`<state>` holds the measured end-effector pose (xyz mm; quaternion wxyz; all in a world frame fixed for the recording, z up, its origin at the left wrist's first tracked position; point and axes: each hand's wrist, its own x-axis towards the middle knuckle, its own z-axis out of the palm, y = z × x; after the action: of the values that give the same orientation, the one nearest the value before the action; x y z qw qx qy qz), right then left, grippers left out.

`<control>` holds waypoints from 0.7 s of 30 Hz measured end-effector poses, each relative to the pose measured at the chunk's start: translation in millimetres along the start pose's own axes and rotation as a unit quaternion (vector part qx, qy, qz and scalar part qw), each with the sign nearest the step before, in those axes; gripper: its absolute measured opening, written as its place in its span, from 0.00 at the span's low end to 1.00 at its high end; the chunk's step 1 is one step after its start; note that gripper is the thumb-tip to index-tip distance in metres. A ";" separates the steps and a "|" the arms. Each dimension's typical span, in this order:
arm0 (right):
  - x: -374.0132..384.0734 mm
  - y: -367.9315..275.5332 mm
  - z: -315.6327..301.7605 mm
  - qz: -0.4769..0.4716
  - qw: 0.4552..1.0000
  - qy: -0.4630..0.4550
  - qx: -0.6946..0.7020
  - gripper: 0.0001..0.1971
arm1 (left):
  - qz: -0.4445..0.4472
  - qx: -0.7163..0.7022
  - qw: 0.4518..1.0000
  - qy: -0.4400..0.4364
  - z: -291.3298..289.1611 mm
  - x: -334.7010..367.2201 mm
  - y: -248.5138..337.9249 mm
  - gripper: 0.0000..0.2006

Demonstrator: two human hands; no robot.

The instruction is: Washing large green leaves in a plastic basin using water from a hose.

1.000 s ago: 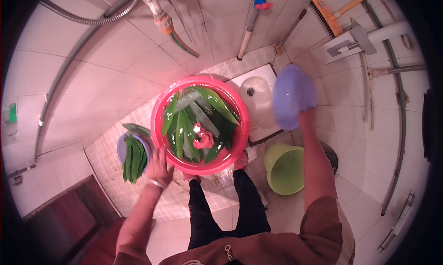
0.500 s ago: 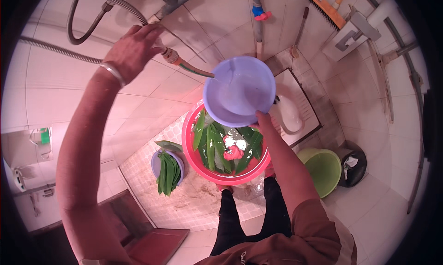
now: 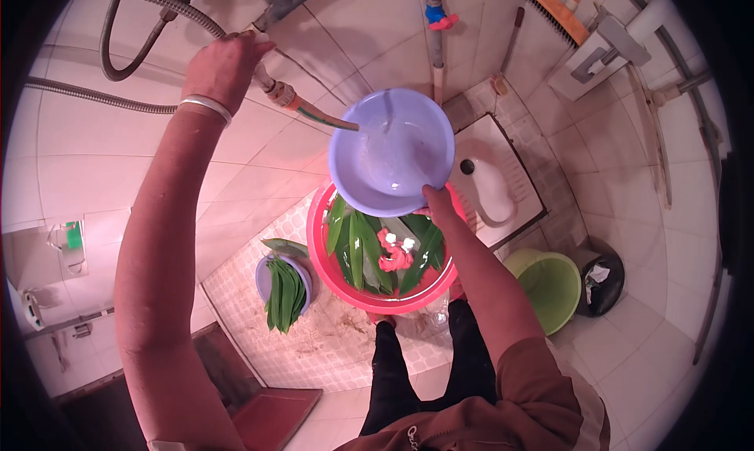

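Right hand [image 3: 441, 205] grasps the round purple plastic basin [image 3: 385, 157] by its five-o'clock rim, overlapping the red plastic tub [image 3: 375, 303] at twelve o'clock; left hand [image 3: 225, 71], at the basin's ten o'clock, grips the metal tap [image 3: 265, 79].

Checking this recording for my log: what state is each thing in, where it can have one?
Left hand: raised, fingers at the tap; grip hidden
Right hand: gripping the basin's rim
Basin: held over the red tub, open side up
Hose: end over the basin; flow unclear
Red tub: holding water, leaves, something red
Purple bowl: leaf stack overhanging its rim
Green tub: uncovered
Bin: uncovered, white scrap showing
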<state>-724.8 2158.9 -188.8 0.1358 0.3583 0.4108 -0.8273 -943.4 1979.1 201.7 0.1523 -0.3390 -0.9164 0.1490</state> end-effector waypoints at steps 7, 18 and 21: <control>11.1 15.6 6.4 0.006 0.999 0.051 -0.006 0.25 | -0.072 0.012 0.997 0.020 0.4 -6.2 14.8 0.15; 31.1 35.0 4.5 -0.008 0.997 0.078 -0.012 0.25 | -0.255 -0.035 0.966 0.034 -5.1 -3.2 44.3 0.28; 34.3 38.9 3.6 -0.016 0.996 0.086 -0.008 0.25 | -0.268 -0.036 0.963 0.022 -5.6 -2.5 43.6 0.28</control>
<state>-730.6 2134.2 -234.1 0.0898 0.4201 0.4337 -0.7921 -914.4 2010.0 190.0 0.1948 -0.0897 -0.9747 0.0624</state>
